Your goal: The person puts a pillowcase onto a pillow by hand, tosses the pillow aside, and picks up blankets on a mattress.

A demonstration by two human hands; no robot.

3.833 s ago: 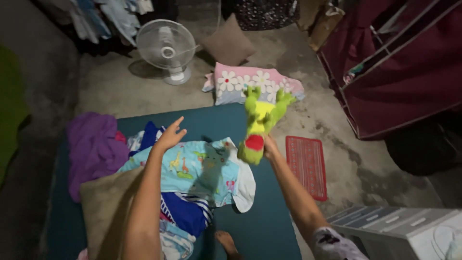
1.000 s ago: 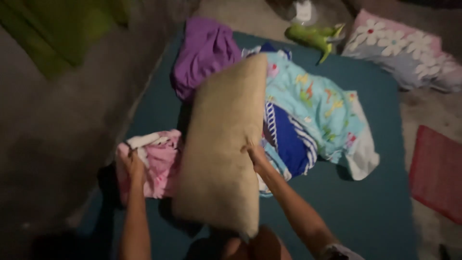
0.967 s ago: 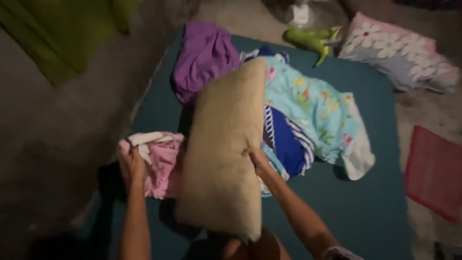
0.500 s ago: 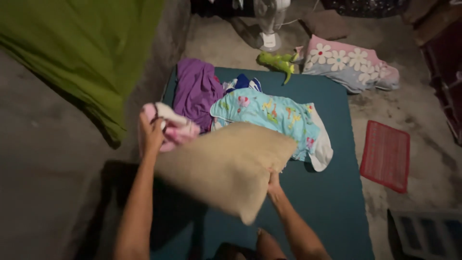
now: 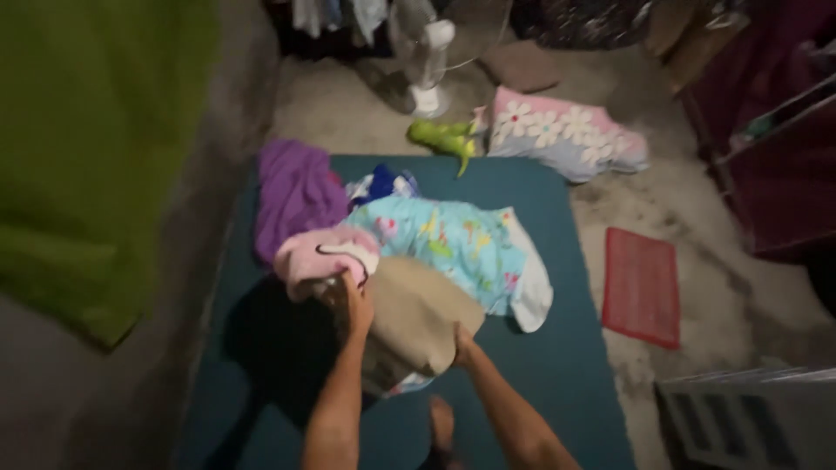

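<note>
My left hand [image 5: 351, 303] grips a pink and white cloth [image 5: 322, 258], held up above a teal mat [image 5: 575, 383]. My right hand [image 5: 461, 341] holds the lower right edge of a tan pillow [image 5: 411, 315], which hangs between my two arms. Behind the pillow a light blue cloth with animal prints [image 5: 453, 244] lies spread on the mat. A purple cloth [image 5: 294, 193] is bunched at the mat's far left corner. A green plush toy [image 5: 442, 137] lies on the floor just past the mat's far edge.
A flowered pillow [image 5: 566, 132] and a white standing fan [image 5: 428, 61] are on the concrete floor beyond the mat. A small red mat [image 5: 642, 285] lies to the right. A dark red fabric wardrobe [image 5: 766, 148] stands at far right. Green cloth [image 5: 87, 157] hangs at left. My foot [image 5: 441, 426] rests on the mat.
The green toy left my right hand and now lies on the floor. I picked up the tan pillow and the pink cloth and brought both in toward the middle.
</note>
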